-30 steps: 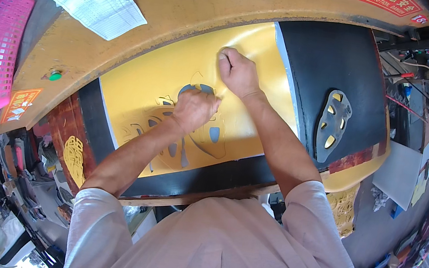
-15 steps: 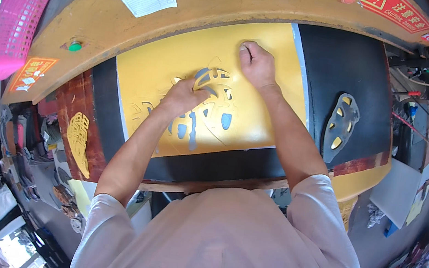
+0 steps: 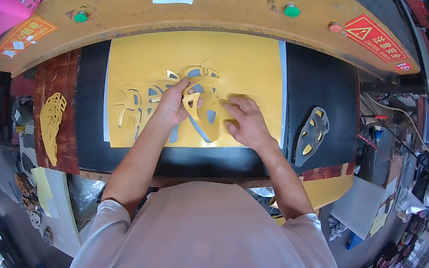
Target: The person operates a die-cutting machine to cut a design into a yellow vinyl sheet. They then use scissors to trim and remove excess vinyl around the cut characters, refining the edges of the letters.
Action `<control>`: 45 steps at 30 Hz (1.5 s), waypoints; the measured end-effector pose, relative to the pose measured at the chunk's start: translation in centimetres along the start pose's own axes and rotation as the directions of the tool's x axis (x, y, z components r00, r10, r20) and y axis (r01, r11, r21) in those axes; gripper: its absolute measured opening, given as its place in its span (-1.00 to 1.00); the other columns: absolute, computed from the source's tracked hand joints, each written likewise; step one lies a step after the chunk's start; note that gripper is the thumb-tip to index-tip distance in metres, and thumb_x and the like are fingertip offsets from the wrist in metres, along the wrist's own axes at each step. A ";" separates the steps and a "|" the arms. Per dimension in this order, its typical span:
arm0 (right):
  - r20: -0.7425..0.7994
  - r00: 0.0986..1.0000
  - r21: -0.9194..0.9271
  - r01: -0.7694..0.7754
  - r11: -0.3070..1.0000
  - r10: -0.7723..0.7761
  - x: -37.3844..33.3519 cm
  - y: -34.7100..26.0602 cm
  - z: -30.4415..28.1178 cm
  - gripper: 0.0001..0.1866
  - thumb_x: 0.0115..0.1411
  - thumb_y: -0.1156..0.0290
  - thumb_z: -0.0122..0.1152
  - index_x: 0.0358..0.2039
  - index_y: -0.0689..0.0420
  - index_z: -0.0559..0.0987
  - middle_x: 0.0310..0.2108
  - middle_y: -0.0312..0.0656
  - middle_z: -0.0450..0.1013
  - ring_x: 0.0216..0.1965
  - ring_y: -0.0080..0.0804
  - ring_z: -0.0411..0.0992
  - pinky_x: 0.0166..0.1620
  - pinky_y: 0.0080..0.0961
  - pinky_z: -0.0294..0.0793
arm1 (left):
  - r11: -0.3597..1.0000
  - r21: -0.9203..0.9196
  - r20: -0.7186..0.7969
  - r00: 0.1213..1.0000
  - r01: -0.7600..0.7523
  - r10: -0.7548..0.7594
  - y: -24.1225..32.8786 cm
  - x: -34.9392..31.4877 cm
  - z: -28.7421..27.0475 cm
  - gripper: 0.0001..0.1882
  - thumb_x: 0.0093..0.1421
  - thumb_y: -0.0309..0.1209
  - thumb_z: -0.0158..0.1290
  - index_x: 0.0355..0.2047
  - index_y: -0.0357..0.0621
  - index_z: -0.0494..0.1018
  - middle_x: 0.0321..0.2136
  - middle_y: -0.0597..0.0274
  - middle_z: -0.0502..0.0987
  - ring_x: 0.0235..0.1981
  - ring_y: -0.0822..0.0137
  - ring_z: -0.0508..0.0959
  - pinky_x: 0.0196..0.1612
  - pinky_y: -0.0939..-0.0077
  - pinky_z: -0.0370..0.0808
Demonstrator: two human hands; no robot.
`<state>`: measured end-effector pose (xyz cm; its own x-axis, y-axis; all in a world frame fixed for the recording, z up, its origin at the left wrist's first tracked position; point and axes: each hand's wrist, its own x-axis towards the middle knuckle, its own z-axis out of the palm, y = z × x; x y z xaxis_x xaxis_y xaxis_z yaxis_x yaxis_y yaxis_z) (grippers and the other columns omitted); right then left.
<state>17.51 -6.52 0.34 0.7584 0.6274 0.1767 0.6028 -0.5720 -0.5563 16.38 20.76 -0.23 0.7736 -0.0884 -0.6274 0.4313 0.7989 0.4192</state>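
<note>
Yellow sheet (image 3: 246, 67) flat on the black mat (image 3: 316, 82) of the desk (image 3: 232, 14), cut with openwork shapes. Left hand (image 3: 172, 104) pinching a lifted yellow cut-out piece (image 3: 194, 100); right hand (image 3: 247, 121) pressed flat, fingers spread, just beside it. Dark cutting die (image 3: 311, 134) well apart at right.

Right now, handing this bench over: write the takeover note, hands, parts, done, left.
Left hand: pinching a cut-out piece and lifting it off the yellow sheet.
Right hand: flat on the sheet, holding it down.
Sheet lies on the black mat; a cutting die sits to its right.
Done: shapes cut, some holes already open.
Left: pieces near the sheet's left edge appear still seated.
</note>
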 end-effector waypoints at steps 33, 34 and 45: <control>-0.459 0.883 -0.071 -0.147 0.987 0.099 0.0 1.3 3.6 -0.75 0.18 0.42 0.31 -0.11 0.05 0.71 -0.05 -0.28 0.59 0.01 -0.13 0.47 0.10 -0.16 0.50 | 0.897 0.329 0.027 0.947 0.295 -0.321 -5.3 -4.8 0.1 -0.70 0.50 -0.17 0.10 -0.05 -0.16 0.55 -0.61 0.44 0.49 -0.75 0.58 0.35 -0.67 0.65 0.26; -0.457 0.884 -0.066 -0.146 0.987 0.101 0.0 1.2 3.6 -0.75 0.17 0.41 0.32 -0.12 0.05 0.72 -0.05 -0.28 0.59 0.01 -0.13 0.48 0.10 -0.16 0.50 | 0.887 0.382 -0.035 0.963 0.260 -0.267 -5.9 -4.8 0.2 -0.71 0.49 -0.18 0.11 -0.03 -0.16 0.55 -0.56 0.41 0.54 -0.72 0.54 0.41 -0.64 0.62 0.32; -0.486 0.868 0.031 -0.098 0.995 0.100 -0.1 1.7 3.6 -0.82 0.16 0.42 0.36 -0.20 0.04 0.74 -0.12 -0.29 0.61 -0.02 -0.14 0.50 0.08 -0.18 0.52 | 0.979 0.090 -0.238 0.958 0.185 -0.159 -5.9 -3.1 3.1 -0.63 0.29 -0.25 0.30 0.00 -0.17 0.54 -0.13 0.16 0.63 -0.19 0.24 0.64 -0.12 0.29 0.63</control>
<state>17.57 -5.59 -3.58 0.8395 0.2309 0.4919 0.5180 -0.6138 -0.5958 12.84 14.47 1.28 0.5620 -0.0700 -0.8242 0.6065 0.7123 0.3532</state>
